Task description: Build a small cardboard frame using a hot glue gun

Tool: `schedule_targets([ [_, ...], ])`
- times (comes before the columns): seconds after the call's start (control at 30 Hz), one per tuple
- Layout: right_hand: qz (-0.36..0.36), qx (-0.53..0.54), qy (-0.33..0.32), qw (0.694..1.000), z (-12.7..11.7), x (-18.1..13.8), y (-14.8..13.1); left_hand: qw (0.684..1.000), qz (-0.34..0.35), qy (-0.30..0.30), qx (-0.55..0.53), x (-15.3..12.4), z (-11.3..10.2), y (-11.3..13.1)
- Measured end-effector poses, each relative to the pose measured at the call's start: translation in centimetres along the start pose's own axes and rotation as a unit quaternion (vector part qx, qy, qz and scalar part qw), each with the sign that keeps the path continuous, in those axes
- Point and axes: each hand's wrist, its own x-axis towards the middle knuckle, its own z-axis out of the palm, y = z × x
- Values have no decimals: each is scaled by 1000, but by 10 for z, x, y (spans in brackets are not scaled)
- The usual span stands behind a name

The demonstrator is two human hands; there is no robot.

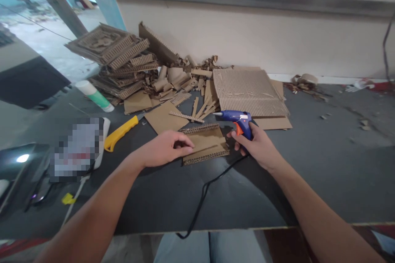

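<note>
At the left edge, a dark device (14, 164) is running out of the frame, a glare washing over its surface. Beside it, a blurred-out object (75, 152) is hiding its details behind coarse pixels. Moving right, a white-and-green tube (95, 96) is lying near a yellow-handled cutter (121, 132), whose tip is hard to make out. In the upper left, a stack of corrugated cardboard (117, 61) is leaning unevenly, its lower layers partly hiding behind scraps.

Now the middle: the left hand (168, 148) is covering the left end of a cardboard piece (208, 141), which is lying at the centre of the frame with ridged strips lining its upper and lower edges. The fingers are curling towards the thumb, leaving a narrow gap; whether they're pinching or only resting, I cannot tell. Just right of centre, the right hand (259, 148) is wrapping around a blue glue gun (237, 118), hiding much of its handle, and the nozzle is pointing left above the piece. A black cord (203, 191) is trailing down to the table's edge. Farther right, small scraps (364, 124) are blurring into the dark tabletop.
</note>
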Motion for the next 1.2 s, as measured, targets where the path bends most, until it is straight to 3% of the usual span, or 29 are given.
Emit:
schedule_targets([
  [0.17, -39, -29, 54, 997, -5, -3, -5, 988, -58, 146, -7, 4, 0, -6],
  [0.27, -88, -128, 71, 985, -4, -8, -11, 973, -58, 224, -19, 8, 3, -10],
  [0.37, -146, -244, 64, 957, 4, -13, -18, 965, -50, 258, -30, 11, 7, -11],
  [0.5, -226, -350, 40, 908, 18, -15, -20, 969, -44, 244, -8, 12, 12, -10],
  [0.63, -244, -387, 64, 887, 29, -14, -12, 977, -44, 208, 7, 14, 18, -10],
  [0.83, -394, -422, 100, 810, 35, -7, -1, 978, -31, 204, 24, 18, 22, -13],
  [1.2, -404, -442, 77, 797, 40, -7, 2, 980, -13, 198, 28, 18, 22, -14],
])
